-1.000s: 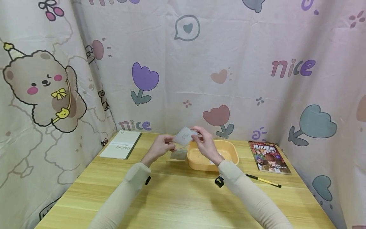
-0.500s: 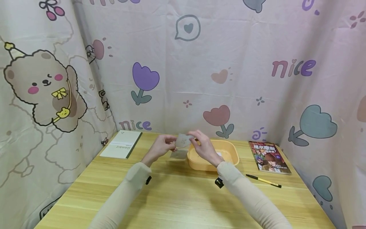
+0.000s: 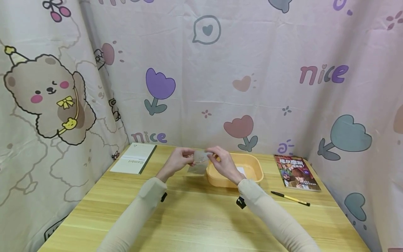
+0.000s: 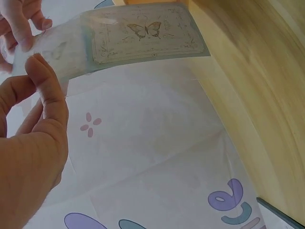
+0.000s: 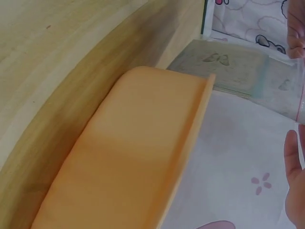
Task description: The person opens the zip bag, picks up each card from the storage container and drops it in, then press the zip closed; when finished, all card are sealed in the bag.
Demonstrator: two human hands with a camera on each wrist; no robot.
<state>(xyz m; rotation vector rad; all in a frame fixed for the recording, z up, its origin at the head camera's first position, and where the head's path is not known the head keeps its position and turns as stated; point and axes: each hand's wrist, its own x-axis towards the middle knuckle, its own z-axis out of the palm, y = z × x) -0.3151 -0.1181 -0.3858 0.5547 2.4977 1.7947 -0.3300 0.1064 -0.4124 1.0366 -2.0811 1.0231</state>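
A clear zip bag [image 4: 74, 52] holds butterfly-printed paper [image 4: 145, 31] in its lower part. In the head view, the bag's top stretches between both hands over the left end of the orange bin, and its filled part hangs below. My left hand [image 3: 177, 161] pinches the bag's left edge with thumb and fingers. At the opposite edge, my right hand [image 3: 221, 161] grips the bag with bent fingers. A reddish line runs along the bag's mouth in the right wrist view, beside the right fingers [image 5: 291, 152].
The orange bin [image 3: 256, 168] has a white piece [image 3: 240, 170] inside. A notebook [image 3: 133, 159] lies at the back left of the wooden table [image 3: 195, 217]. At the right are a comic-style book [image 3: 297, 173] and a yellow-black pen [image 3: 291, 198]. A printed curtain [image 3: 201, 77] hangs behind.
The bag's raised top part has sunk and turned flatter between the hands. My right hand has shifted slightly down and left, exposing more of the white piece in the bin. The left hand stays nearly still.
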